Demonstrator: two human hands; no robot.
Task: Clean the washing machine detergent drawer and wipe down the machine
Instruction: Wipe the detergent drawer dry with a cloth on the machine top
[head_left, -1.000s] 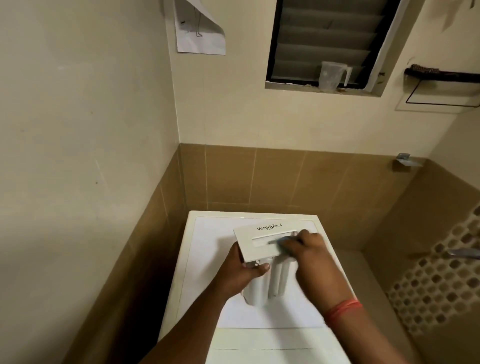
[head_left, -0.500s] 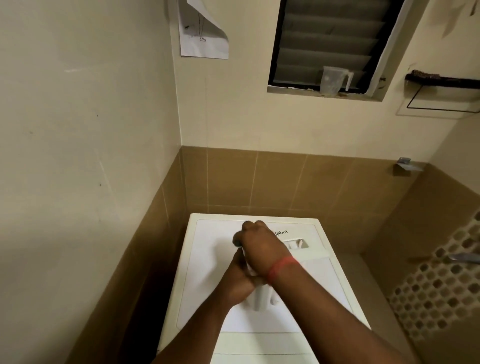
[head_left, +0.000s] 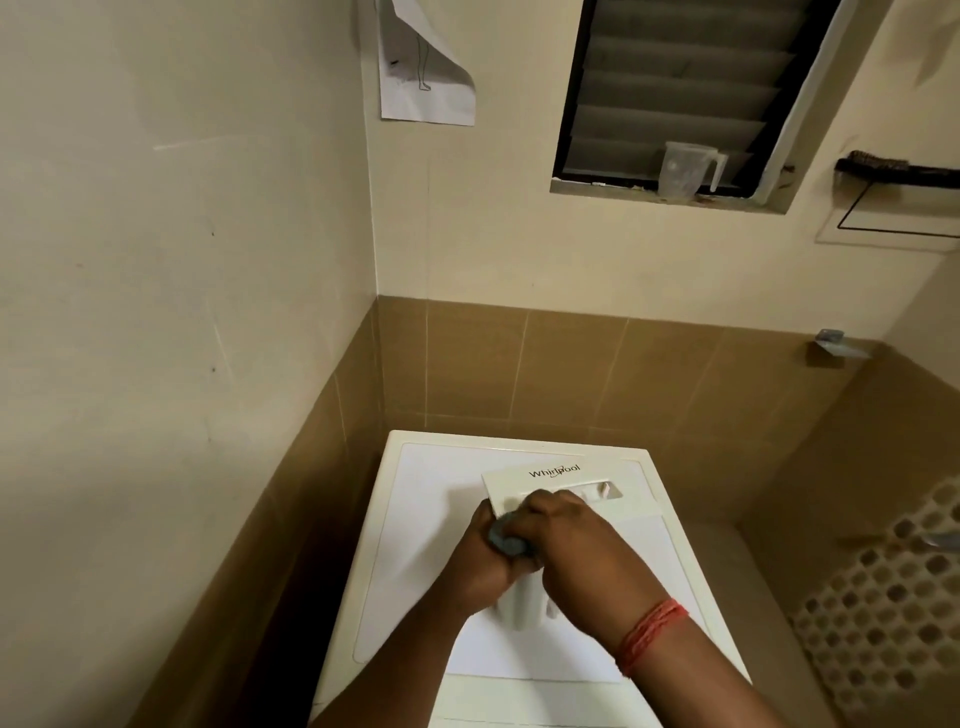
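The white detergent drawer (head_left: 563, 480), its front panel printed with the brand name, is held upright over the top of the white washing machine (head_left: 415, 519). My left hand (head_left: 480, 564) grips the drawer body from the left. A grey cloth (head_left: 505, 541) is pinched in my right hand (head_left: 569, 545) and pressed against the drawer's left side, just under the front panel. Both hands hide most of the drawer's compartments; only their lower ends show below my hands.
The machine stands in a corner with walls tiled brown on the left and behind. A louvred window with a clear measuring jug (head_left: 685, 169) on its sill is above. A wall shelf (head_left: 898, 174) hangs at the upper right, and a patterned tile wall is on the right.
My right hand swept with the cloth from the right of the front panel across to its left, then drew back down to the drawer's left side. The left hand kept its grip.
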